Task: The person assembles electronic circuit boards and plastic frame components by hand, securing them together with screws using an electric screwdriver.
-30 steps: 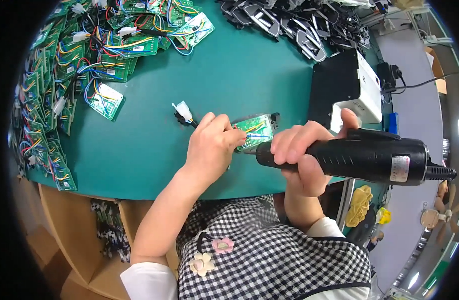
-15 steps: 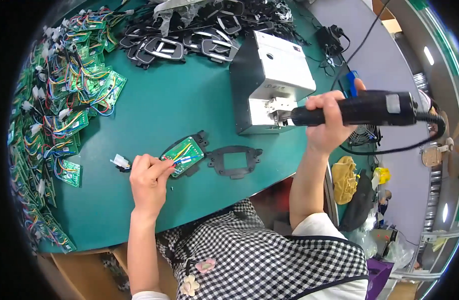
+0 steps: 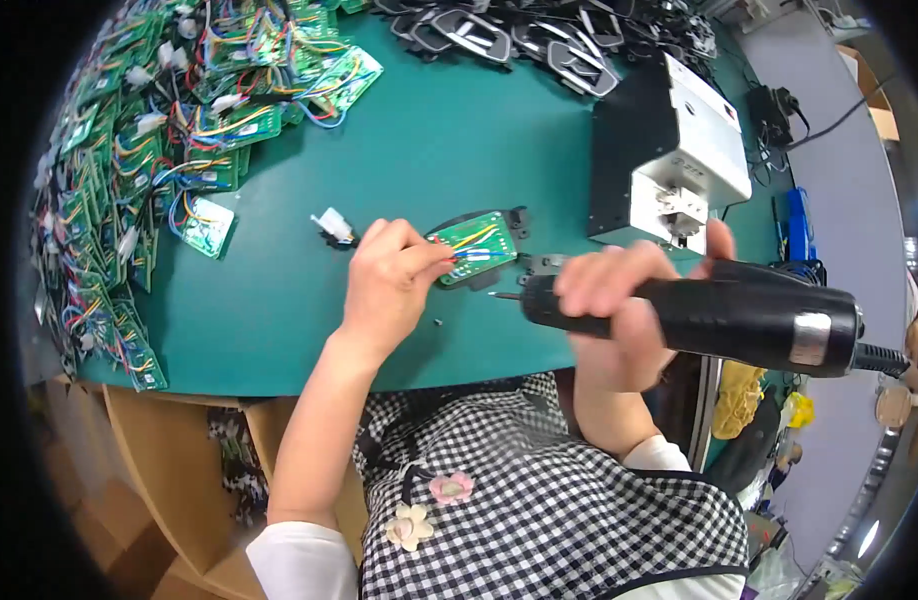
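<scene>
A small green circuit board (image 3: pixel 476 245) with coloured wires lies on a black plastic frame (image 3: pixel 520 219) on the green table (image 3: pixel 419 150). My left hand (image 3: pixel 387 285) presses its fingertips on the board's left end. A white connector (image 3: pixel 333 225) on the board's wires lies just left of that hand. My right hand (image 3: pixel 619 310) grips a black electric screwdriver (image 3: pixel 724 315), held level, with its bit tip pointing left just below the board. A tiny dark screw (image 3: pixel 437 322) lies on the table near my left wrist.
A heap of green wired circuit boards (image 3: pixel 159 140) covers the table's left and far side. Black plastic frames (image 3: pixel 539 40) are piled at the back. A black-and-white screw feeder box (image 3: pixel 669 150) stands right of the board. The table's front edge runs just below my hands.
My right hand has brought the screwdriver back from the feeder box down to the board. My left hand has stayed on the board. The view has shifted.
</scene>
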`<action>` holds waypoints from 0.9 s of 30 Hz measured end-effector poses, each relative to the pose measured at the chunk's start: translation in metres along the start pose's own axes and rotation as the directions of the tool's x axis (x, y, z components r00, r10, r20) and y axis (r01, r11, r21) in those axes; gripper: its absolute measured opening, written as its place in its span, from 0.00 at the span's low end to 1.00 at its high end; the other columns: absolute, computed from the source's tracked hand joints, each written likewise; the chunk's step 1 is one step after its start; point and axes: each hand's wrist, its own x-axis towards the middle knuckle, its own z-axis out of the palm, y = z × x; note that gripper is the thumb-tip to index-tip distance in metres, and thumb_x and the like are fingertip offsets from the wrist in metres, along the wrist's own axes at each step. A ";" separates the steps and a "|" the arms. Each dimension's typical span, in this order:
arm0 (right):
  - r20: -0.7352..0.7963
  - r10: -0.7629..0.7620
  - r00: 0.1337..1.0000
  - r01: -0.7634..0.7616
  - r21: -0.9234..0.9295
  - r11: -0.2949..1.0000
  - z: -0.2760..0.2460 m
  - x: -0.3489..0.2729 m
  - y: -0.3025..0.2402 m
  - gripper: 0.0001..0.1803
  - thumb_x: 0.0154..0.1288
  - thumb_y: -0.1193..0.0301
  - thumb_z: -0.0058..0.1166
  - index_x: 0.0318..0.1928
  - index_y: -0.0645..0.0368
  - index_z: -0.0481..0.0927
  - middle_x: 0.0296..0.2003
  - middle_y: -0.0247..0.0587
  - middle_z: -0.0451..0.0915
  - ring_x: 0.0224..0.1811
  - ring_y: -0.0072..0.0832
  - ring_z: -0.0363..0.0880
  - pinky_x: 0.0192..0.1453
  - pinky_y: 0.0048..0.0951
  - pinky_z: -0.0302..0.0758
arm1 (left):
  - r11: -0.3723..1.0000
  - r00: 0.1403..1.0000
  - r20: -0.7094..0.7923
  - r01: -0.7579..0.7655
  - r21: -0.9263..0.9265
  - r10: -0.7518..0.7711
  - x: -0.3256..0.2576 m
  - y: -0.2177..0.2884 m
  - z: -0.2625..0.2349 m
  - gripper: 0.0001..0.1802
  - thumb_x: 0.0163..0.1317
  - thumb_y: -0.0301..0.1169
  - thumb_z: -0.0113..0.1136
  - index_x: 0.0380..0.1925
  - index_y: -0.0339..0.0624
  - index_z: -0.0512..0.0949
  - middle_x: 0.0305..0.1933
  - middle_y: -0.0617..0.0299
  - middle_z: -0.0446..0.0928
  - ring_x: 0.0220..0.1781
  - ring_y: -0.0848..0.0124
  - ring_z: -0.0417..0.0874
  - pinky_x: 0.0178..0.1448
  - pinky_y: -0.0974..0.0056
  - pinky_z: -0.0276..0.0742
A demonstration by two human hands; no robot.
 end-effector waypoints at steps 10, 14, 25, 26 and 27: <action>0.178 0.085 0.980 -0.074 -0.066 0.995 0.013 -0.003 0.036 0.36 0.53 0.82 0.53 0.60 0.61 0.49 0.26 0.38 0.74 0.27 0.26 0.75 0.37 0.30 0.74 | 1.000 1.000 -0.003 0.001 0.000 -0.001 0.000 0.008 0.005 0.06 0.39 0.22 0.65 0.20 0.44 0.79 0.21 0.63 0.68 0.27 0.66 0.69 0.29 0.64 0.68; 0.381 0.152 0.912 0.018 -0.408 0.913 0.004 0.014 0.036 0.37 0.55 0.75 0.55 0.61 0.57 0.48 0.22 0.39 0.71 0.22 0.28 0.73 0.32 0.33 0.74 | 1.000 1.000 -0.003 0.018 -0.010 -0.018 0.000 0.011 0.004 0.06 0.39 0.22 0.65 0.20 0.44 0.79 0.20 0.64 0.66 0.26 0.67 0.68 0.29 0.64 0.68; 0.500 0.177 0.848 0.010 -0.348 0.937 0.017 0.019 0.037 0.26 0.43 0.76 0.62 0.46 0.62 0.67 0.26 0.36 0.74 0.24 0.21 0.71 0.31 0.23 0.70 | 0.981 0.998 -0.060 0.024 -0.193 -0.036 -0.002 -0.001 0.015 0.05 0.41 0.19 0.58 0.18 0.42 0.77 0.20 0.59 0.65 0.26 0.62 0.67 0.30 0.60 0.66; 0.535 0.086 0.840 0.189 -0.437 0.880 0.013 0.025 0.027 0.29 0.43 0.72 0.63 0.48 0.62 0.67 0.28 0.36 0.74 0.26 0.21 0.71 0.33 0.25 0.71 | 0.998 0.999 -0.032 -0.012 -0.069 0.010 0.001 0.001 0.012 0.04 0.41 0.21 0.60 0.19 0.42 0.78 0.20 0.60 0.65 0.27 0.62 0.67 0.30 0.60 0.66; 0.334 0.256 0.907 -0.193 -0.209 0.959 0.004 0.012 0.023 0.31 0.44 0.71 0.62 0.51 0.62 0.65 0.28 0.38 0.74 0.25 0.25 0.73 0.33 0.27 0.72 | 0.997 0.998 -0.004 -0.060 0.053 0.060 0.006 -0.001 0.005 0.03 0.42 0.22 0.61 0.19 0.42 0.78 0.20 0.60 0.66 0.28 0.62 0.68 0.31 0.60 0.67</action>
